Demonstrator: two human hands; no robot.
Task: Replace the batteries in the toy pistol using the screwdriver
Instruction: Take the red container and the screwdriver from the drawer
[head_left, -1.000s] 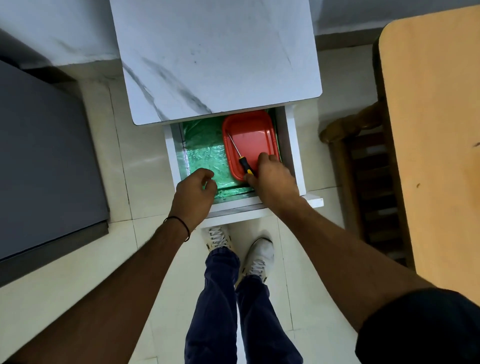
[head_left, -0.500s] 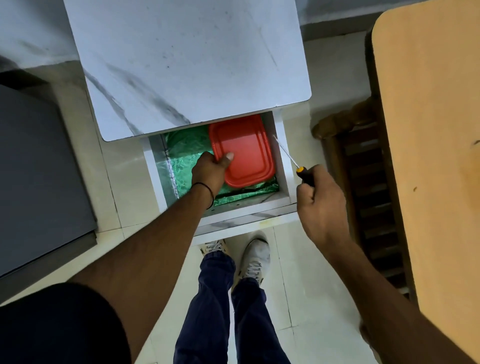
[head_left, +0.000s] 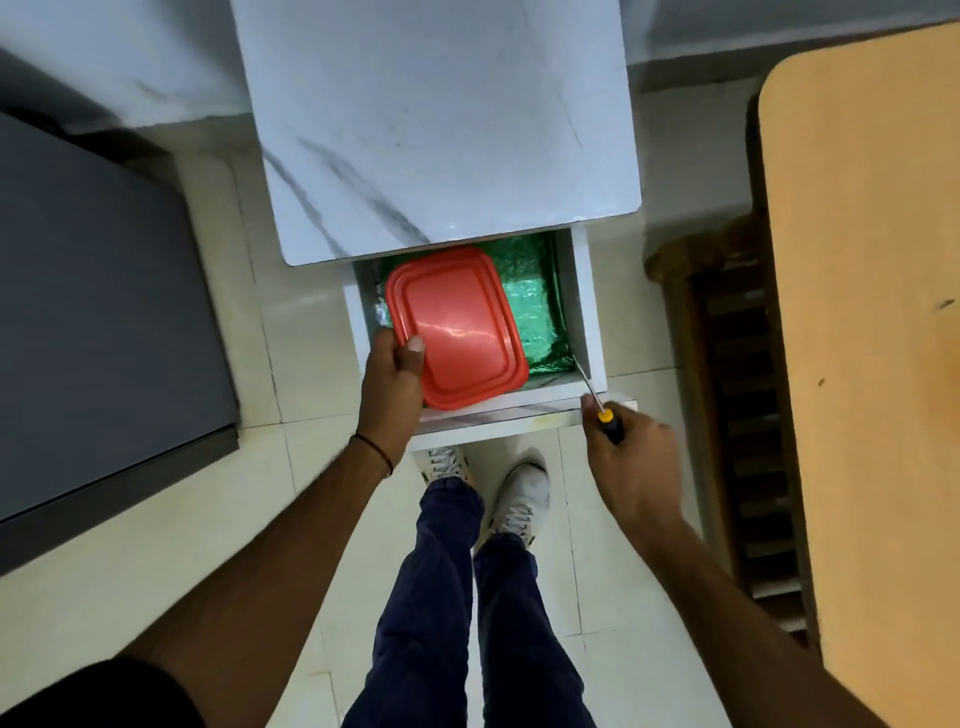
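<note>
Screwdriver, 1 slim steel shaft, black-and-yellow handle: likely light, rigid, best taken by handle; clenched in right hand; left hand gripping red rectangular plastic box.

Your left arm shows a black short sleeve at the upper arm; both forearms are bare. A thin black band circles the wrist of your left hand. You wear dark blue trousers and white lace-up sneakers.
</note>
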